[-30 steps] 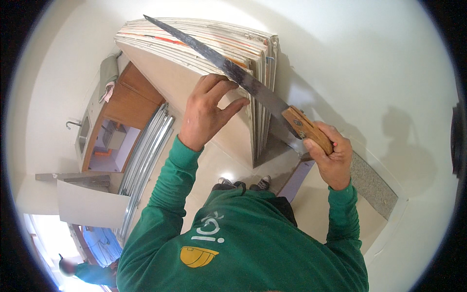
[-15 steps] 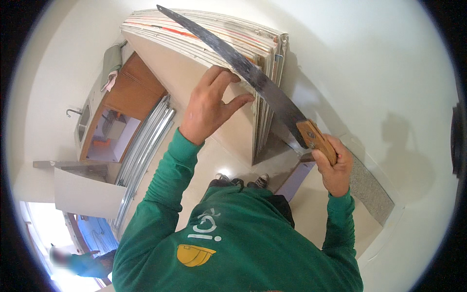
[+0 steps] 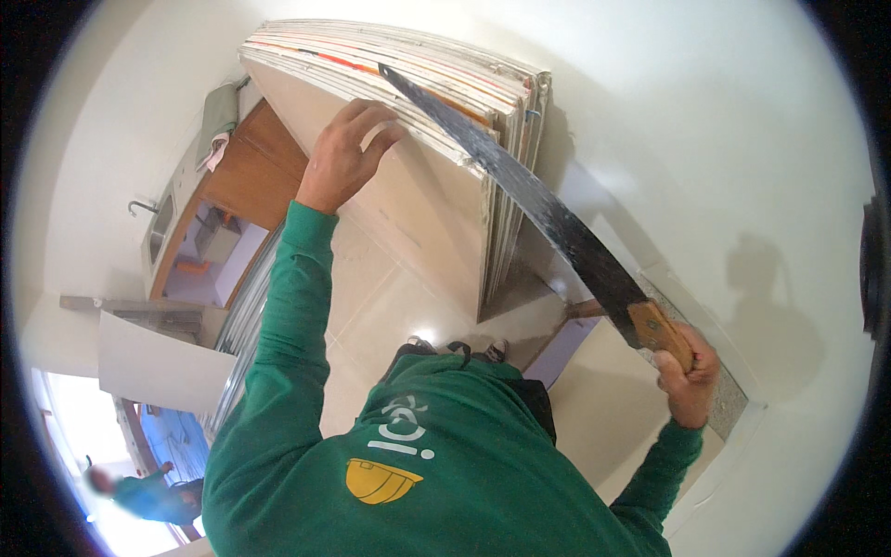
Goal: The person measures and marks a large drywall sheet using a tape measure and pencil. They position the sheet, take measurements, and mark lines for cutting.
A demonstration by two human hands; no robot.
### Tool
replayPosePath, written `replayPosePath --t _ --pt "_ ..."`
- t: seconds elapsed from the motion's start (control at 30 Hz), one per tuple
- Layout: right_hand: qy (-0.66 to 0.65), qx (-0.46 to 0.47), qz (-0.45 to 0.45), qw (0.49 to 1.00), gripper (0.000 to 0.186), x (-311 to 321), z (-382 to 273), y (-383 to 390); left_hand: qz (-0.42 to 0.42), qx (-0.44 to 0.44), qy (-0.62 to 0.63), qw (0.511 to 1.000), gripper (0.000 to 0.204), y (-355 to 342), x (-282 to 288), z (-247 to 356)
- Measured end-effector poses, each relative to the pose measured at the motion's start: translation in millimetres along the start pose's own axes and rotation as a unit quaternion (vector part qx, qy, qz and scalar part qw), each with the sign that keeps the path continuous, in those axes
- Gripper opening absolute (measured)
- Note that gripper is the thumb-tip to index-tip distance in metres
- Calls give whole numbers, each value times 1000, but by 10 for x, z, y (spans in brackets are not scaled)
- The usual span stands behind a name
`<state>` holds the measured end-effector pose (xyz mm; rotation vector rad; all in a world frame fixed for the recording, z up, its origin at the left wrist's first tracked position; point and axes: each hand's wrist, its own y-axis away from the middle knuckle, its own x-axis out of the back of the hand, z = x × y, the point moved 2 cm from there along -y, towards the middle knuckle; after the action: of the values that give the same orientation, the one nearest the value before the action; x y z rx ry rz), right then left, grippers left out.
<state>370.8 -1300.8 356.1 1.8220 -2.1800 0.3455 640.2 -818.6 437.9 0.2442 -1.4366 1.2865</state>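
My right hand is closed around the wooden handle of a handsaw. The long dark saw blade slants up to the left, crossing in front of the top corner of a stack of boards, its tip over the stack's upper edges. These look like plasterboard sheets, standing on edge and leaning against the wall. On the nearest sheet's top edge, my left hand has its fingers bent over the rim and its thumb near the face. Whether the teeth touch the boards is hard to tell.
Left of the stack stands a sink cabinet with an open compartment. Metal profiles lie alongside a pale loose panel. A co-worker in green is at the lower left. A white wall rises on the right.
The handsaw has been drawn down and right, its tip now lower over the stack. My left hand has shifted left along the board's top edge, away from the blade.
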Motion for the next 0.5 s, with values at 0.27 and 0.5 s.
replayPosePath --t 0.27,0.5 --pt "100 9 20 995 57 1126 -671 191 -10 -100 37 994 34 -191 -33 -117" --pt "304 18 -3 953 57 1885 -1812 -6 7 -116 51 992 30 -242 -155 -235"
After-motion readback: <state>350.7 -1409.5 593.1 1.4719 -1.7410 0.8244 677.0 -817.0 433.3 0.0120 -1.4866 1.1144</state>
